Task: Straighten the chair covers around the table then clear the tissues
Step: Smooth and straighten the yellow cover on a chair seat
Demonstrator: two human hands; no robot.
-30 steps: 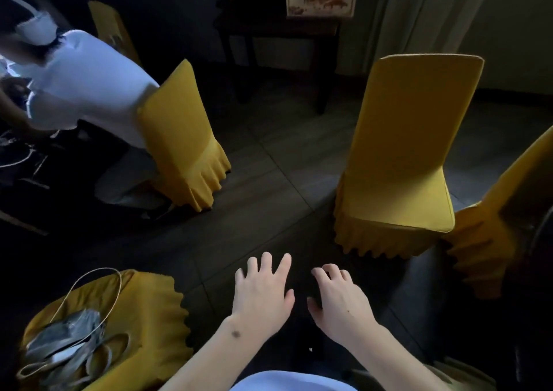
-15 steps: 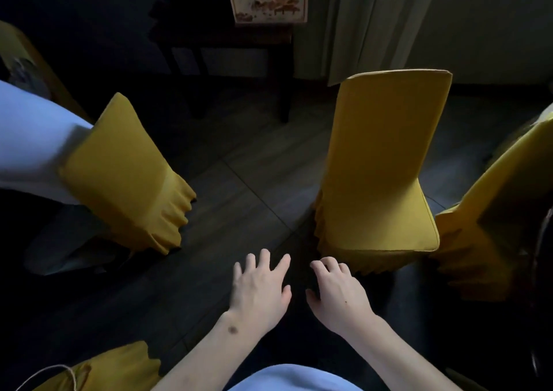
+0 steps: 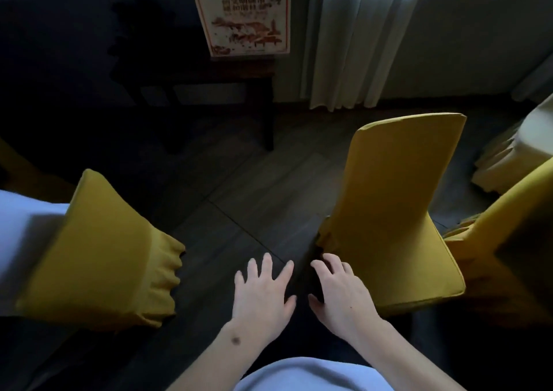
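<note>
A chair in a yellow cover (image 3: 389,211) stands right of centre, its seat toward me and its skirt ruffled at the front left corner. My right hand (image 3: 338,292) hovers just left of that seat edge, fingers loosely bent, holding nothing. Beside it my left hand (image 3: 263,295) is spread flat over the dark floor, empty too. A second yellow-covered chair (image 3: 98,259) stands at the left with its back to me. A third yellow cover (image 3: 508,235) shows at the right edge. No tissues are in view.
A person in white (image 3: 21,235) sits in the left chair. A dark wooden side table (image 3: 209,91) with a framed sign (image 3: 245,19) stands at the back, next to pale curtains (image 3: 359,40). A pale tablecloth (image 3: 514,151) hangs at the right.
The view has swung right and closer to the middle chair. The near-left chair with the bag has left the frame. Both hands stay empty, now close to the chair's seat.
</note>
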